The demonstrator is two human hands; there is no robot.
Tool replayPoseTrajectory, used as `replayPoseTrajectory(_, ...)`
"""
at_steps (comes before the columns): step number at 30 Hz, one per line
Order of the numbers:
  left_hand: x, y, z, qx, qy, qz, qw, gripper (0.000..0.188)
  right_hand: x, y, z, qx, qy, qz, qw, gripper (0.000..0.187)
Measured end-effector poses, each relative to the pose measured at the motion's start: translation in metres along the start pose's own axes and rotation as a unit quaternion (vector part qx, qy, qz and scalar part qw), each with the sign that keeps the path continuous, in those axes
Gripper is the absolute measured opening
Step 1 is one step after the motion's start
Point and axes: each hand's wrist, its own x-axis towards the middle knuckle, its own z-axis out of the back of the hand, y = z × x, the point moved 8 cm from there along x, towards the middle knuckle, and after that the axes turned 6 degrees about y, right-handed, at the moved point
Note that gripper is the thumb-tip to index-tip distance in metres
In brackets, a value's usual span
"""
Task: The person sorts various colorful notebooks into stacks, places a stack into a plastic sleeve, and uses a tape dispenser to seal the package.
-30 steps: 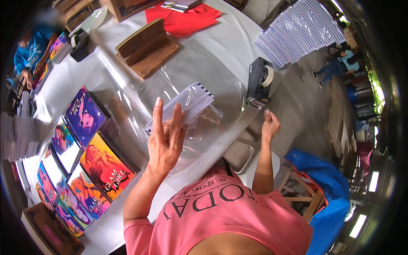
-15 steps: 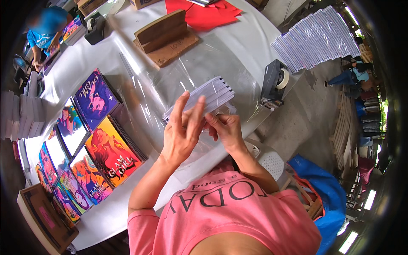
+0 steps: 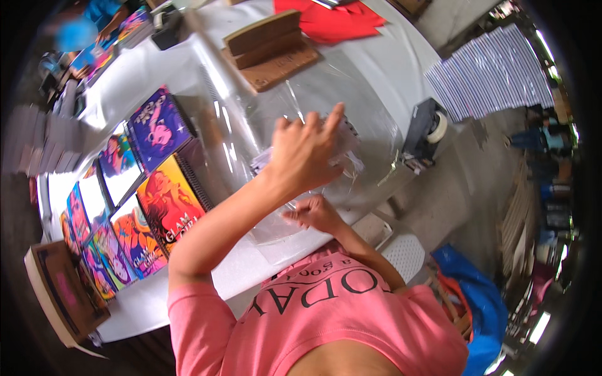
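Covering the middle of the white paper pack (image 3: pixel 346 139) with the left hand (image 3: pixel 307 150), back up: fingers fanned apart, thumb out. Contact or grip underneath: can't tell. Pack lies on clear plastic film (image 3: pixel 342 72) on the table. Clock directions from pack: right hand (image 3: pixel 316 214) at 6, near the table edge, fingers part-curled; can't tell if the tips meet or pinch anything. Tape dispenser (image 3: pixel 419 128) at 3, near the table edge. Wooden stand (image 3: pixel 276 67) at 11. Red sheets (image 3: pixel 342 24) between 12 and 1. Wrapped stack (image 3: pixel 492 74) at 2, well apart. Orange-cover notebook (image 3: pixel 169 194) at 8, purple one (image 3: pixel 157 125) at 9.
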Motion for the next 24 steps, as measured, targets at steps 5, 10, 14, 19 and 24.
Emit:
replayPoseTrajectory(5, -0.001, -0.013, 0.036, -0.04, 0.019, -0.024, 0.999, 0.097, 0.002, -0.014, -0.081, 0.289, 0.276, 0.046, 0.916, 0.053)
replayPoseTrajectory(10, -0.082, 0.025, 0.075, -0.328, -0.135, -0.019, 0.935, 0.098, 0.024, -0.01, 0.016, 0.59, 0.084, 0.228, 0.77, 0.067)
replayPoseTrajectory(14, -0.132, 0.054, 0.0, -0.189, -0.109, 0.117, 0.969, 0.085, -0.016, 0.003, 0.122, 0.41, -0.039, 0.373, 0.831, 0.066)
replayPoseTrajectory(19, -0.125, 0.089, -0.129, -0.315, -0.151, 0.129, 0.928, 0.087, -0.017, 0.094, 0.104, 0.098, 0.005, 0.248, 0.964, 0.081)
replayPoseTrajectory(24, -0.116, 0.06, -0.029, -0.435, -0.378, 0.073, 0.814, 0.087, -0.036, 0.141, 0.116, -0.01, -0.016, 0.375, 0.927, 0.078)
